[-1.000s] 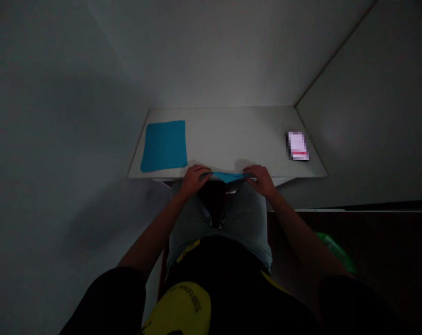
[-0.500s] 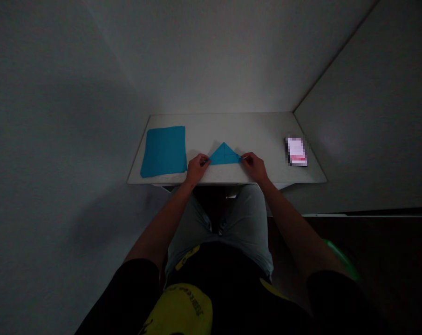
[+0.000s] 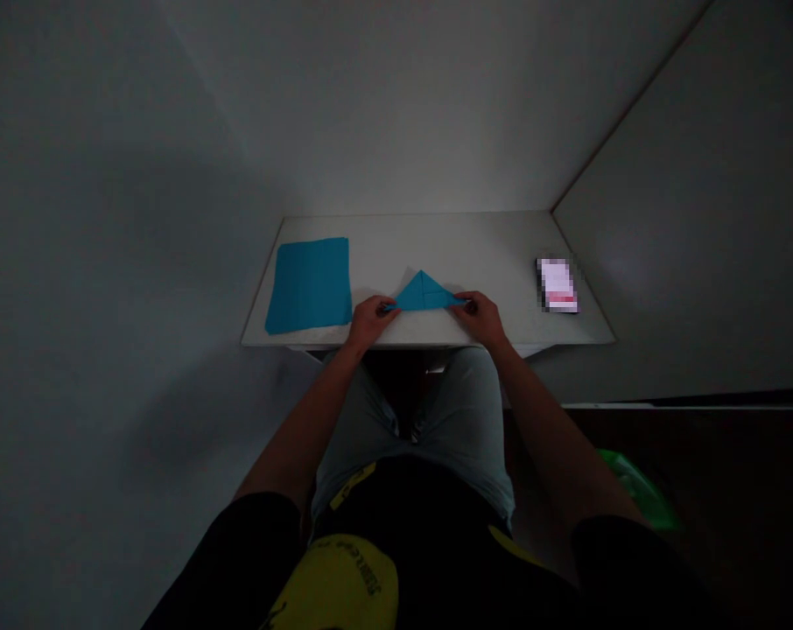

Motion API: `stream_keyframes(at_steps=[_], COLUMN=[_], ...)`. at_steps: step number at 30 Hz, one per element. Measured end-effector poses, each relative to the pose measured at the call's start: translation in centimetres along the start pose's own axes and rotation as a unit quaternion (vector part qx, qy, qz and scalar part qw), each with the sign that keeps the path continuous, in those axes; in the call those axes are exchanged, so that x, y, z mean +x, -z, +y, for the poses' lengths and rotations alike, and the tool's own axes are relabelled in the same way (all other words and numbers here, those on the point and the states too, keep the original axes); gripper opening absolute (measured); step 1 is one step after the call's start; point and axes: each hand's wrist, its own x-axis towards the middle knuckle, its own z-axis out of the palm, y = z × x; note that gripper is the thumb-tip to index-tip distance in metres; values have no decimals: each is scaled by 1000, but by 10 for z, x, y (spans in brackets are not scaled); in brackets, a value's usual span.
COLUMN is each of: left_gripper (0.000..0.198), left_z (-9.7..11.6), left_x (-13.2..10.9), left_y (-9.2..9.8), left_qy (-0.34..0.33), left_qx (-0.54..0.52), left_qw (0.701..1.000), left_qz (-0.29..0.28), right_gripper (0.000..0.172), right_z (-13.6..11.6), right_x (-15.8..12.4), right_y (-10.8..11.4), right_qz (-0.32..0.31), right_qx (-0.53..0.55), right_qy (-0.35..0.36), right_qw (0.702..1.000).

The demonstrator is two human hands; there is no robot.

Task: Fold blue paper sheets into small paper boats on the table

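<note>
The left hand (image 3: 370, 317) and right hand (image 3: 479, 313) each close fingertips on an end corner of the paper triangle (image 3: 423, 294) between them, seemingly pinning it flat to the table (image 3: 494, 245).

The left hand (image 3: 368, 318) pinched the left corner of a blue folded paper triangle (image 3: 423, 293), and the right hand (image 3: 480, 317) pinched its right corner, with the triangle lying flat near the front edge of the white table (image 3: 462, 245). A blue paper sheet (image 3: 309, 284) lay flat at the table's left end, well apart from a blurred card-like item (image 3: 557, 285) at the right end.
</note>
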Motion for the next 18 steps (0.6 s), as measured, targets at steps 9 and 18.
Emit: stream_keyframes(at_steps=[9,18], left_gripper=[19,10], left_z=[6,10], left_x=[-3,-9], left_y=[1,-3], left_qy=[7,-16], left_qx=[21,55], left_qw=[1000,998], left_qz=[21,5], right_gripper=[54,45], right_z=[-10,-18], right_x=[-1,2], right_y=[4,-3], right_qz=[5,23], right_qx=[14,37], right_qy=[-5,4], right_qw=[1000,999])
